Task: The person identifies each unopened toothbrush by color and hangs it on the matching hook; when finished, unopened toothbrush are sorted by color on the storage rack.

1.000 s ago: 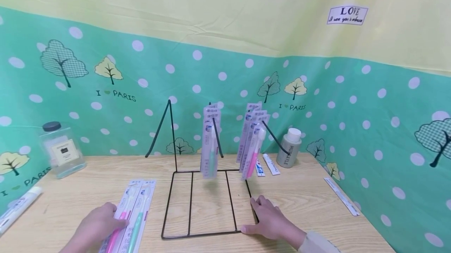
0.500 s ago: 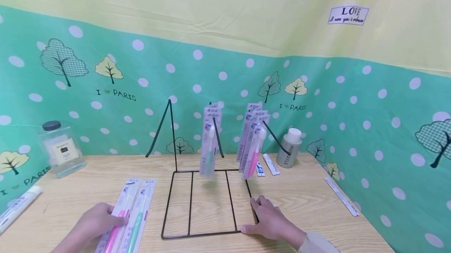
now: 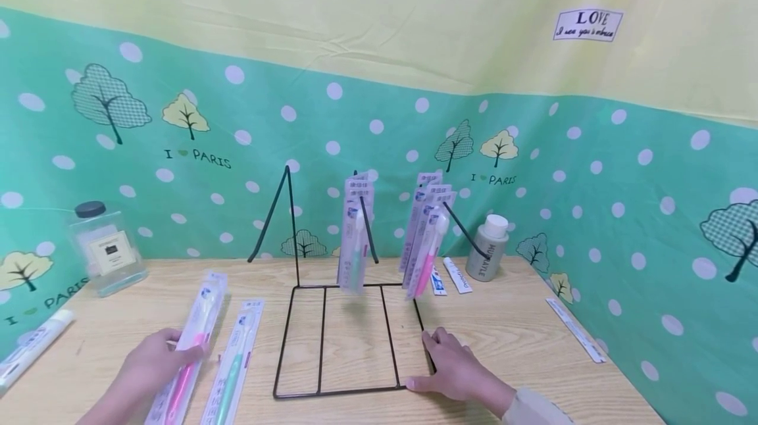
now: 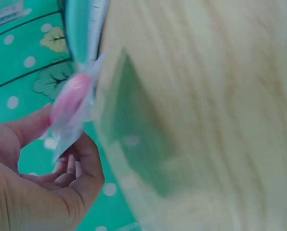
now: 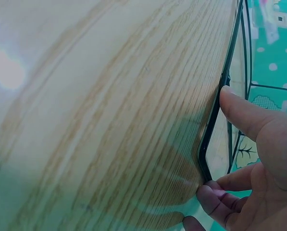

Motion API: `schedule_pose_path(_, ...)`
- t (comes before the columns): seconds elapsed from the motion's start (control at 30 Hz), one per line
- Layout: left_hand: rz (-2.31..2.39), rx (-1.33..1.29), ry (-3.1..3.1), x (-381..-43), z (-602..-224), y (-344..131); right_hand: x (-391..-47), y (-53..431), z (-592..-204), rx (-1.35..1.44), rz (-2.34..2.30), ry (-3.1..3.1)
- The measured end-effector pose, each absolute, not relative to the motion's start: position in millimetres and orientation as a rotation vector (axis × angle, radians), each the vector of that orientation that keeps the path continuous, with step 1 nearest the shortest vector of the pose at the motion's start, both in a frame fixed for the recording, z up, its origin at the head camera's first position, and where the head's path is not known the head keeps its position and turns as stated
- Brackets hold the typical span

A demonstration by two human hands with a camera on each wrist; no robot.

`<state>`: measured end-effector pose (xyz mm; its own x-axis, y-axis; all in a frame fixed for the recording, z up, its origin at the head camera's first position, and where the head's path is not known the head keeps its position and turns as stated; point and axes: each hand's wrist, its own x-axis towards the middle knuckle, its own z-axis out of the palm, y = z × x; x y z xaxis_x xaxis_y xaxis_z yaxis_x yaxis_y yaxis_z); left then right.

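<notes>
My left hand (image 3: 155, 360) pinches a packaged pink toothbrush (image 3: 199, 320) between thumb and fingers, its pack tilted up off the table. In the left wrist view the pink handle (image 4: 72, 98) shows through the clear plastic beside my thumb. A packaged green toothbrush (image 3: 235, 366) lies just right of it. My right hand (image 3: 454, 367) grips the front right corner of a black wire rack (image 3: 355, 391); in the right wrist view thumb and fingers touch its rods (image 5: 211, 120). Packaged toothbrushes hang on the middle hook (image 3: 353, 247) and right hook (image 3: 428, 247); the left hook (image 3: 268, 214) is bare.
A clear bottle (image 3: 108, 250) with a dark cap stands back left, with a white tube (image 3: 35, 349) in front. Behind the rack at right are a grey bottle (image 3: 488, 250) and small tubes (image 3: 458, 275). A narrow white packet (image 3: 574, 331) lies far right.
My left hand has lifted the pink toothbrush and drawn it left, away from the green one. The right hand stays on the rack; the hanging packs sway slightly.
</notes>
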<state>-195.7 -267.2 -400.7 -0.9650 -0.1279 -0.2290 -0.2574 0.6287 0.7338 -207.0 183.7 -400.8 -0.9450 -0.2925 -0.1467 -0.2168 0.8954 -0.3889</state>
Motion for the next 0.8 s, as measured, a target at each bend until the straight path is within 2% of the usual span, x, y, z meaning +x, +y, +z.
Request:
schedule_pose_path(0.37, 1.315, -0.169, 2.882, -178, -358, -226, -208, 184, -401, -0.374, -0.542, 2.857)
schedule_pose_path(0.8, 1.410, 0.057, 2.897, -159, -350, -146, -206, 184, -399, -0.373, -0.551, 2.857)
